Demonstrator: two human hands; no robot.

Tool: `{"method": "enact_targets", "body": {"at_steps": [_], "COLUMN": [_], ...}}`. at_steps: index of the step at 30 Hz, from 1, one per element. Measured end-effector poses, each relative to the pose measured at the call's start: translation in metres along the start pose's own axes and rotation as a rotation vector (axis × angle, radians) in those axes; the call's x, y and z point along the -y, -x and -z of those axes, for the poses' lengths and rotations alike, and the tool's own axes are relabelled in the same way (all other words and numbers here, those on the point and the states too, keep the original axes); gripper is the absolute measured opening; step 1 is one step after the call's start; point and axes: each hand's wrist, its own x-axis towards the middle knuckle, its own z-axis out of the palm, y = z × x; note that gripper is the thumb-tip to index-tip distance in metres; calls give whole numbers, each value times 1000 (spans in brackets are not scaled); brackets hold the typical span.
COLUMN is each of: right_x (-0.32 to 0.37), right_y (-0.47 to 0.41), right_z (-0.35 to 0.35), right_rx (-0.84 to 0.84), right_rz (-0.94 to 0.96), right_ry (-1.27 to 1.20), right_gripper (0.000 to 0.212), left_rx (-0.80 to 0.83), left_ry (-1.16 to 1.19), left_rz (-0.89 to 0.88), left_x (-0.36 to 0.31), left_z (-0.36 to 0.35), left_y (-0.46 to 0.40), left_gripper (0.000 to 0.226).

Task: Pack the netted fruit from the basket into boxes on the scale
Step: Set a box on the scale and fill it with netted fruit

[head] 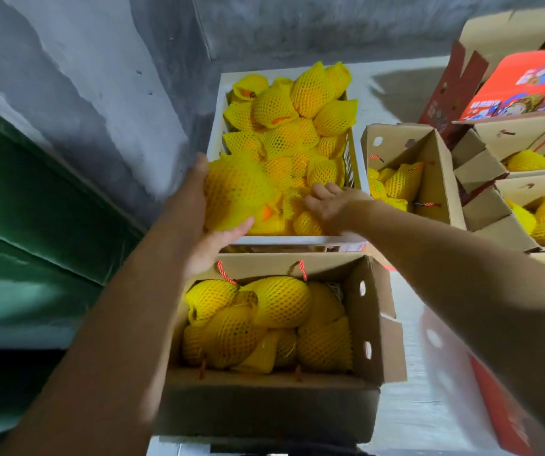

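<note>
We are cradling a netted fruit (236,192) in our left hand (198,222), fingers curled round it, directly above the open box (368,324); our right hand (330,204), fingers relaxed, is reaching into the basket (297,240).

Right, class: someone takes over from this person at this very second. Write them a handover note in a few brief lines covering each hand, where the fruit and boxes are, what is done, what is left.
Left hand: holds one netted fruit above the near left corner of the white basket.
Right hand: open, reaching into the basket, fingers on the fruit pile; nothing gripped yet.
Nearest box: open and already holding several netted fruit.
Box right of the basket: partly filled.
Done: several fruit packed.
Left: place the held fruit in the nearest box, probably; the basket holds many more. No scale can be made out.
</note>
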Motion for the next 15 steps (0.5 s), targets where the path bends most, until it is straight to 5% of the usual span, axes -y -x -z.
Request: {"method": "enact_targets", "body": {"at_steps": [3, 6, 9, 11, 13, 15], "right_x": [0, 14, 47, 78, 113, 144], "right_y": [20, 56, 101, 134, 164, 189], "right_z": [22, 54, 85, 100, 107, 106], "right_rx": [-138, -392, -542, -551, -520, -537], "right_rz": [-137, -184, -146, -72, 18, 75], "right_ry": [-526, -1052, -1173, -1240, -1281, -1295], "right_gripper": [85, 87, 76, 72, 72, 71], "left_rx": [83, 113, 87, 289, 338, 322], "left_ry": [255, 271, 2, 211, 111, 49], "left_rz": [5, -101, -137, 24, -151, -138], "left_x": [-10, -10, 5, 16, 29, 33], "left_z": [21, 39, 45, 58, 64, 72], "left_y": [28, 56, 86, 96, 105, 118], "left_gripper": [49, 30, 49, 43, 60, 75]}}
